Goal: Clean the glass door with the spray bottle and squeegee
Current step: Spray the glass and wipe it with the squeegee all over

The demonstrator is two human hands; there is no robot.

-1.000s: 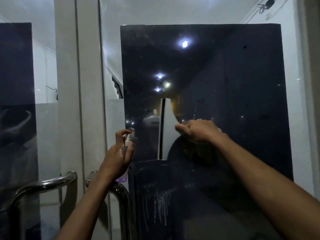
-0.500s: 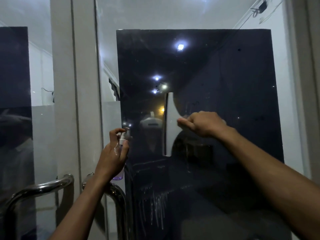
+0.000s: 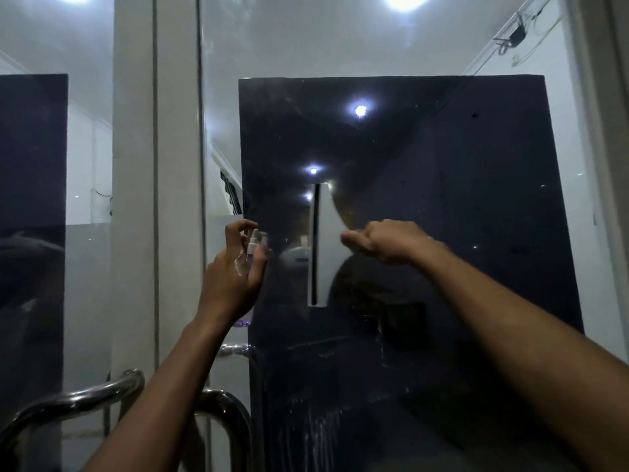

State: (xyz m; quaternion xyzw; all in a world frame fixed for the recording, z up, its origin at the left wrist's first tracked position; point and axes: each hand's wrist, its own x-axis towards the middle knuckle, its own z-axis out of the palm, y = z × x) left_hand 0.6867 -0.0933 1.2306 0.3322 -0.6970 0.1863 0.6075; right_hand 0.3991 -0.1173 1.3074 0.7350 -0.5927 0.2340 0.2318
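White squeegee [image 3: 321, 245] upright, seemingly against streaked glass door [image 3: 442, 199].

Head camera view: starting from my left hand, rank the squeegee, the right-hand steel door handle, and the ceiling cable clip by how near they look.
From the left hand:
1. squeegee, just to its right, upright on the glass.
2. steel door handle, below it.
3. cable clip, far up at top right.

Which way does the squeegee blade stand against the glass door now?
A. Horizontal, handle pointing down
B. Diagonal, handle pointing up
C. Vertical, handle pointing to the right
C: the squeegee blade runs straight up and down on the glass door, and the right hand grips its handle from the right.
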